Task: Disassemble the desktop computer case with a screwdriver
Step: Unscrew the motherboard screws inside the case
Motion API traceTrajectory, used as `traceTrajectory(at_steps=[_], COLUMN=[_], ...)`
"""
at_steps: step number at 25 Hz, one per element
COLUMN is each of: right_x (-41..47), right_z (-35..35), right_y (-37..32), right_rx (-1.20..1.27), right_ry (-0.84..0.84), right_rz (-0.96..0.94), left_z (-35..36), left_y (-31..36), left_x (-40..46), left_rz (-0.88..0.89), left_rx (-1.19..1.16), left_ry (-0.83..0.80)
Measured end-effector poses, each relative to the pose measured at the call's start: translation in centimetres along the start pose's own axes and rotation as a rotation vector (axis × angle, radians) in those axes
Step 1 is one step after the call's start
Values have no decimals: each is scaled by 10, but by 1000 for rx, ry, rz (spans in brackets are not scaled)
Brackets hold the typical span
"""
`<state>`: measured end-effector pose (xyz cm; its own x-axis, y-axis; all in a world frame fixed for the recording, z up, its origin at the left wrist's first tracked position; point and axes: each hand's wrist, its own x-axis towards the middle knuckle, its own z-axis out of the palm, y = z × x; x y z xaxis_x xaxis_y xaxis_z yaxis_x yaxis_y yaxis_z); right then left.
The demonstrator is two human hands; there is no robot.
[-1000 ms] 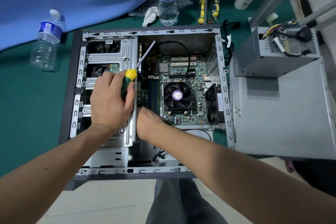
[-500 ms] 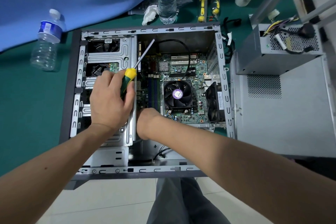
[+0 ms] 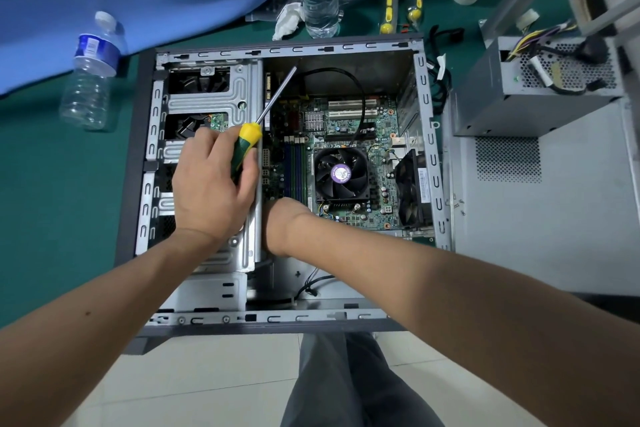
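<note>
Open computer case flat on the green table, side panel off and lying to its right. Motherboard exposed inside, drive cage at left. Left hand over the cage, fingers curled round the screwdriver — shaft pointing far-right. Right hand reaching down beside the cage — fingers hidden, grip impossible to tell.
</note>
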<state>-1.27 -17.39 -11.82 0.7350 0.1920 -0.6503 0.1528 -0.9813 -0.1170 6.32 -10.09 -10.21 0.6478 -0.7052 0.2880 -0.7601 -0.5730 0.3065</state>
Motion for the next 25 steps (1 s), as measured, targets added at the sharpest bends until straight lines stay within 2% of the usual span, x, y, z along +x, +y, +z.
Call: traceTrajectory(at_steps=[4, 5, 8, 11, 16, 18, 22, 25], right_x=[8, 7, -4, -8, -14, -16, -12, -9], right_z=[8, 10, 12, 10, 11, 13, 14, 12], right_y=[-3, 0, 8, 1, -7, -11, -13, -14], right_rx=[-23, 60, 547, 840, 860, 833, 863, 765], right_ry=[33, 73, 270, 346, 421, 403, 369, 322], right_rz=[-49, -50, 57, 174, 267, 267, 394, 295], left_z=[0, 0, 0, 2, 2, 2, 2, 3], left_y=[0, 0, 0, -1, -1, -1, -2, -1], left_x=[0, 0, 0, 0, -1, -1, -1, -1], left_rz=[-1, -4, -5, -6, -6, -3, -8, -10], left_rx=[3, 5, 4, 8, 7, 11, 18, 19], left_ry=[-3, -2, 3, 3, 9, 9, 8, 5])
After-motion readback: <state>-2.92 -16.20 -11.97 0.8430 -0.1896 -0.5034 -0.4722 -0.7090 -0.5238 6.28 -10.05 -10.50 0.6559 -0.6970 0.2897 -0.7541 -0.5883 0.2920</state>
